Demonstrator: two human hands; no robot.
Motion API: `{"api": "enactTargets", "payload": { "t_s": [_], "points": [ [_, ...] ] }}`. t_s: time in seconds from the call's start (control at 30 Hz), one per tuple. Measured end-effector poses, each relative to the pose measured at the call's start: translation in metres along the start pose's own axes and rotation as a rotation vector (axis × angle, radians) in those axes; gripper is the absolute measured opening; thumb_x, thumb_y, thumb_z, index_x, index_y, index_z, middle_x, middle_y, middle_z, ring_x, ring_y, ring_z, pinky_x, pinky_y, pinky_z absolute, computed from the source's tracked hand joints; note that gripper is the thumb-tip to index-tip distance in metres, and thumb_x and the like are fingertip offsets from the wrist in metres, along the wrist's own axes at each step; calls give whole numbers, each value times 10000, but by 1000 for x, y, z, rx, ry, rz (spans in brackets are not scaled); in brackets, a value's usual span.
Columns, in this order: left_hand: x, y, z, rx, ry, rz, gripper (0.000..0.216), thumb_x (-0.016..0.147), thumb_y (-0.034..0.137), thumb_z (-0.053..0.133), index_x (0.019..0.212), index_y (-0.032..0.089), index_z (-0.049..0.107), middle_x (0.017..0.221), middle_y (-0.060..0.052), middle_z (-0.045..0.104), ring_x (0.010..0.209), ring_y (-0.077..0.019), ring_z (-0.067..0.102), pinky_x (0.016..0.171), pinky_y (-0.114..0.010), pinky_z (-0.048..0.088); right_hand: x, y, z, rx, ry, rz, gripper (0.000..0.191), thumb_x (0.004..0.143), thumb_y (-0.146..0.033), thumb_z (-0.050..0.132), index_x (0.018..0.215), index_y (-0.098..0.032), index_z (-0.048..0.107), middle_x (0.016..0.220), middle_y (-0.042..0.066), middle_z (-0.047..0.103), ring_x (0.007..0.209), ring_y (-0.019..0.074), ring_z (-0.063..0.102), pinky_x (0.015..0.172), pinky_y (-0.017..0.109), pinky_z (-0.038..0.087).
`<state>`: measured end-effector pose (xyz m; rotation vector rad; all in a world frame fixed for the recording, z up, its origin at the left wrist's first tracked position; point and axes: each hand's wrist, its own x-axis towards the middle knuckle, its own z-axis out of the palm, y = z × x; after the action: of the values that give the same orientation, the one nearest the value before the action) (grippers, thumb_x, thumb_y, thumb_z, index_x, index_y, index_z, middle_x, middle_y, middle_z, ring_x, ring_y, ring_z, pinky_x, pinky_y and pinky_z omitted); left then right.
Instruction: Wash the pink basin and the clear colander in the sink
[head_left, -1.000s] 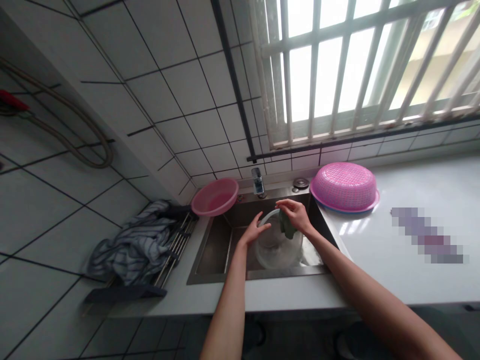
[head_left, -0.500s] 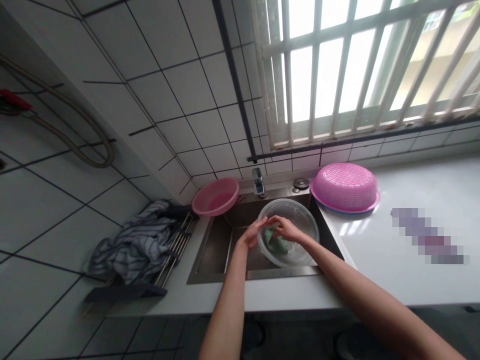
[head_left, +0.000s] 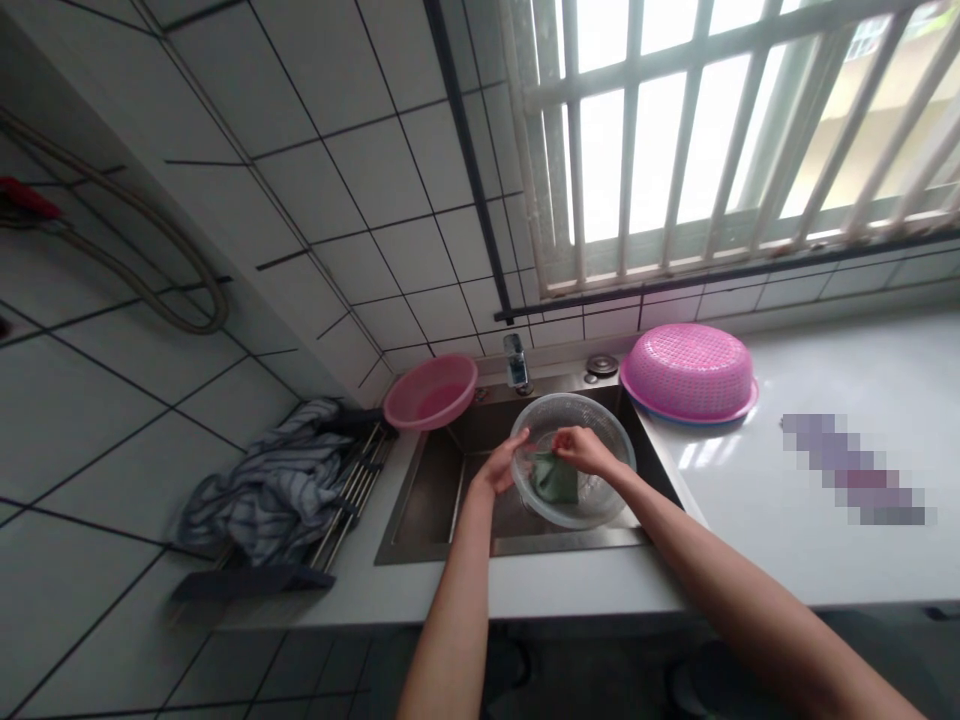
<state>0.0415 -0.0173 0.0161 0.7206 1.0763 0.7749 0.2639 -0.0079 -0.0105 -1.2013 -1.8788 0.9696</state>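
In the rectangular steel sink, the left hand gripped the round, translucent plastic basin by its rim; the right hand pinched a limp green cloth inside. The basin seemed light, slippery, best rim-held.

Clearances and obstructions around the sink
We have downward access to the sink's left part, beside the translucent bowl. Within the bowl, the right grip and green cloth obstruct the middle; the left grip blocks the left rim. Behind, the faucet and pink basin limit our passage; the pink basket stands by the back-right corner. Both forearms cross the front edge.
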Motion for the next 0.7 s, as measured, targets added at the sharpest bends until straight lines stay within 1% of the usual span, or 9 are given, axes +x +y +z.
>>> {"api": "enactTargets", "payload": {
  "t_s": [0.07, 0.13, 0.23, 0.33, 0.43, 0.5, 0.57, 0.63, 0.7],
  "points": [
    [1, -1, -1, 18, 20, 0, 573, 950, 503, 715, 1422, 208, 581, 1037, -87, 736, 685, -168, 697, 688, -298, 577, 3, -3, -6, 193, 77, 16, 102, 781, -246, 600, 841, -219, 678, 807, 24, 706, 733, 182, 637, 696, 280, 456],
    [2, -2, -2, 47, 46, 9, 584, 941, 503, 729, 1423, 206, 582, 1088, -101, 724, 751, -179, 714, 738, -313, 590, 5, -7, -11, 409, 131, 81, 144, 789, -326, 597, 885, -224, 630, 808, 0, 661, 706, 159, 598, 668, 264, 462],
    [4, -4, -4, 91, 68, 10, 601, 932, 510, 739, 1427, 208, 582, 1122, -106, 708, 773, -173, 709, 774, -323, 596, 4, -14, -20, 663, 89, 180, 259, 763, -405, 666, 934, -230, 582, 767, -33, 597, 649, 128, 542, 628, 242, 447],
    [4, -5, -4, 108, 52, -11, 646, 919, 539, 743, 1452, 223, 561, 1116, -100, 704, 742, -169, 700, 778, -339, 599, 2, -24, -30, 811, 68, 190, 351, 724, -437, 739, 938, -235, 547, 789, -28, 602, 686, 132, 572, 652, 239, 454],
    [4, -5, -3, 94, 20, -34, 698, 907, 564, 746, 1481, 227, 535, 1111, -107, 708, 752, -190, 710, 803, -369, 604, 0, -32, -36, 808, 96, 160, 380, 738, -488, 730, 955, -247, 532, 906, 9, 663, 830, 178, 644, 719, 258, 489],
    [4, -5, -4, 83, 1, -60, 718, 911, 578, 733, 1501, 236, 509, 1101, -103, 709, 759, -205, 719, 813, -391, 606, -1, -33, -38, 741, 109, 176, 375, 745, -509, 715, 946, -248, 536, 916, 14, 672, 852, 193, 646, 724, 268, 495],
    [4, -5, -5, 78, -6, -88, 722, 923, 590, 710, 1516, 249, 478, 1077, -89, 705, 750, -212, 721, 810, -405, 606, 0, -32, -42, 702, 150, 204, 374, 730, -503, 728, 918, -241, 540, 901, 14, 668, 836, 196, 636, 720, 281, 502],
    [5, -6, -7, 80, -14, -119, 725, 929, 607, 691, 1520, 262, 453, 1039, -70, 697, 737, -217, 722, 795, -410, 607, 3, -31, -49, 696, 242, 185, 370, 723, -487, 740, 900, -234, 537, 908, 22, 662, 827, 195, 628, 727, 292, 512],
    [7, -8, -10, 88, -40, -150, 742, 919, 634, 688, 1515, 271, 436, 1005, -57, 690, 741, -232, 732, 777, -418, 610, 8, -34, -58, 686, 366, 95, 351, 749, -474, 735, 908, -232, 538, 931, 30, 658, 826, 189, 625, 743, 295, 519]
  ]
}}
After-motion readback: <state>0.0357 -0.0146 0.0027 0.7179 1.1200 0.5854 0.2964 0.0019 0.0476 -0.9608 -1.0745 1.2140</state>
